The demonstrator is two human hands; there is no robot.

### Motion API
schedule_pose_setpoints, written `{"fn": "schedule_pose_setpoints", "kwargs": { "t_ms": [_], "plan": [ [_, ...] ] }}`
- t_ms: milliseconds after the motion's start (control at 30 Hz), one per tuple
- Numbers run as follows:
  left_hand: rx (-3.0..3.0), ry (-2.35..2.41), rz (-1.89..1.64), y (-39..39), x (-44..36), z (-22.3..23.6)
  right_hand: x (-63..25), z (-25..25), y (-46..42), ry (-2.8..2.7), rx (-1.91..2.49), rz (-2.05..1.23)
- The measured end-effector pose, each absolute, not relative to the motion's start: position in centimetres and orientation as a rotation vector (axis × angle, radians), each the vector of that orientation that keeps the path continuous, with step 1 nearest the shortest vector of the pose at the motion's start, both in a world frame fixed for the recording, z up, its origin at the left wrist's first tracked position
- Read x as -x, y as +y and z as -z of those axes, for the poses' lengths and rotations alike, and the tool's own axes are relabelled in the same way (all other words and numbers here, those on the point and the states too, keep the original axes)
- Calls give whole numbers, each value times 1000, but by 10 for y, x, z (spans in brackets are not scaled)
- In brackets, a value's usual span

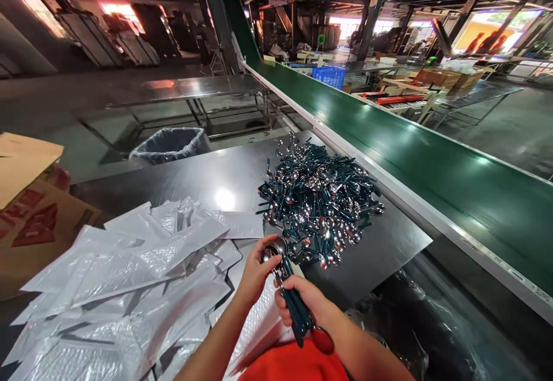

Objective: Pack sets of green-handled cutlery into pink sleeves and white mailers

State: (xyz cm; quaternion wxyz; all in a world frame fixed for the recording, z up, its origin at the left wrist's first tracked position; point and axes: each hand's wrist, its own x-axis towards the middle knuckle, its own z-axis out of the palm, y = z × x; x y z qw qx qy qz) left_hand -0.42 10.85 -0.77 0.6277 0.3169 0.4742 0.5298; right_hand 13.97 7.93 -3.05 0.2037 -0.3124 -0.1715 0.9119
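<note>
Both my hands are closed on one bunch of spoons (294,306) with dark green handles and shiny metal bowls. My left hand (260,263) grips the bowl end at the top of the bunch. My right hand (302,297) wraps round the handles lower down. One spoon in the bunch points the other way, its bowl (322,339) sticking out below my right hand. Just beyond my hands lies a large heap of loose spoons (317,191) on the metal table (199,176). White bubble mailers (125,277) are piled to the left, some beneath my forearms.
A green conveyor belt (389,133) runs along the table's right side. At the far left stands a cardboard box (38,225). Behind the table is a bin with a clear liner (170,146). Clear plastic (401,323) lies at lower right. A blue crate (329,75) sits past the belt.
</note>
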Motion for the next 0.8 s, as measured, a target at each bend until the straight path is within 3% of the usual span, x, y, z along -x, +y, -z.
{"fn": "schedule_pose_setpoints", "kwargs": {
  "t_ms": [233,533,800],
  "plan": [
    [-535,857,-1184,106,3,9,-143,30,80,-467,782,-2535],
    [-266,664,-1205,109,-7,4,-139,40,83,-485,487,-2935],
    [-30,1007,-1309,118,-2,9,-137,38,82,-557,816,-2581]
  ]
}}
